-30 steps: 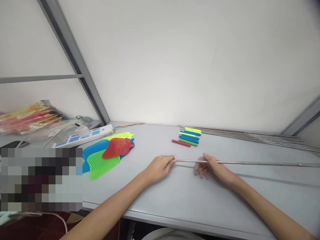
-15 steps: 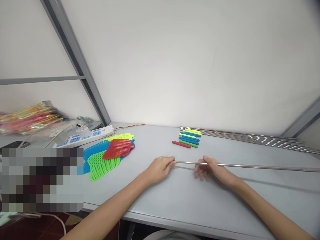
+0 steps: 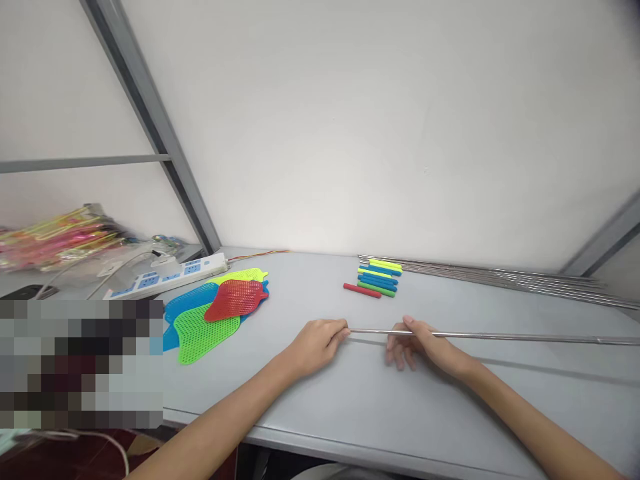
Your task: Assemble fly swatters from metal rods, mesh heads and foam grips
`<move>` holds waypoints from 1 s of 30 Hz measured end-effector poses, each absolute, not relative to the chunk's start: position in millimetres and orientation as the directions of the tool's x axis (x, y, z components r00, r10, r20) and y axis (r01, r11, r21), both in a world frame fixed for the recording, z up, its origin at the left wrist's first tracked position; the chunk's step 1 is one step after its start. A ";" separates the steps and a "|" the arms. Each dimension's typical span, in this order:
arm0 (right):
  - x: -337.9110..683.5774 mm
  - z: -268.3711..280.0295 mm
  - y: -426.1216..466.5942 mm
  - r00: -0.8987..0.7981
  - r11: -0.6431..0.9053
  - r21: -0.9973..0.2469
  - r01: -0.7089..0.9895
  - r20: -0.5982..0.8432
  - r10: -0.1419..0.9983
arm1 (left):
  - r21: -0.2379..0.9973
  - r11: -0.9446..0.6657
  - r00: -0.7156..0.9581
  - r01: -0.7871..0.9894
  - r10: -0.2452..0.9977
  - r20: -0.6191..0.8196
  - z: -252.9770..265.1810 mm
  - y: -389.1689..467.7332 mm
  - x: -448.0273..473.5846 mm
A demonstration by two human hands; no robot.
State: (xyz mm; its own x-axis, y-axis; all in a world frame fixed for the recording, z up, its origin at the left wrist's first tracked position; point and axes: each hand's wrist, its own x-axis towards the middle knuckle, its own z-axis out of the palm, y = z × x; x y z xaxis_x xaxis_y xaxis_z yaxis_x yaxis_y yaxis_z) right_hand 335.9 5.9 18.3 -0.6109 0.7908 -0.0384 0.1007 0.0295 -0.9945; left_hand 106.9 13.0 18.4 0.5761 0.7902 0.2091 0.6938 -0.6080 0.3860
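Note:
A thin metal telescopic rod (image 3: pixel 505 336) runs level above the table, thicker toward the right, where it leaves the view. My left hand (image 3: pixel 320 341) pinches its narrow left end, and the fingers cover the tip. Around the rod farther right, my right hand (image 3: pixel 417 340) keeps a loose hold, the thumb on top and the other fingers loosely curled below. Beyond my hands lie a red handle tube (image 3: pixel 362 291) and a group of blue, yellow and green handle tubes (image 3: pixel 379 277). At left, fly swatter heads overlap: red (image 3: pixel 235 299), green (image 3: pixel 207 333), blue (image 3: pixel 190 301) and yellow (image 3: pixel 245 274).
More metal rods (image 3: pixel 490 279) lie along the wall at the back right. A white power strip (image 3: pixel 167 277) with cables sits at the back left, near bagged colourful items (image 3: pixel 65 237). The table's front edge (image 3: pixel 320 445) runs below my forearms.
Both hands and the rod stay almost in place. The fingers of my right hand shift slightly; the view has tilted a little.

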 end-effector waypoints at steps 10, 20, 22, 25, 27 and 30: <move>334.0 20.2 4.2 -0.618 0.015 -0.998 0.065 -0.028 0.785 | 0.392 -0.602 0.563 0.696 0.796 0.223 17.2 9.3 110.4; 332.5 19.6 3.4 -0.625 -0.001 -0.998 0.064 -0.040 0.780 | 0.413 -0.606 0.561 0.680 0.793 0.240 16.6 8.7 111.7; 332.2 19.7 3.5 -0.623 0.000 -0.998 0.068 -0.042 0.781 | 0.419 -0.603 0.555 0.679 0.795 0.246 16.6 8.6 112.2; 331.8 20.4 3.5 -0.625 0.007 -0.998 0.069 -0.038 0.780 | 0.426 -0.600 0.549 0.677 0.798 0.250 16.8 8.4 112.9; 331.7 20.7 3.5 -0.626 0.012 -0.998 0.065 -0.032 0.779 | 0.429 -0.599 0.548 0.676 0.798 0.250 16.9 8.2 113.2; 331.5 20.0 3.6 -0.627 0.013 -0.998 0.061 -0.028 0.779 | 0.425 -0.595 0.545 0.682 0.801 0.248 16.6 7.9 113.6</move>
State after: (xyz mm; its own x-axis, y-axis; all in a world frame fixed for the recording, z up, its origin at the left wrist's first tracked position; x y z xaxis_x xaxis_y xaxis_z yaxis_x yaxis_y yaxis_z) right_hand 331.5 3.6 20.0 -0.6268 0.7787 -0.0283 0.0606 0.0126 -0.9981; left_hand 113.6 7.9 16.6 0.5450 0.8009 0.2480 0.6818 -0.5955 0.4249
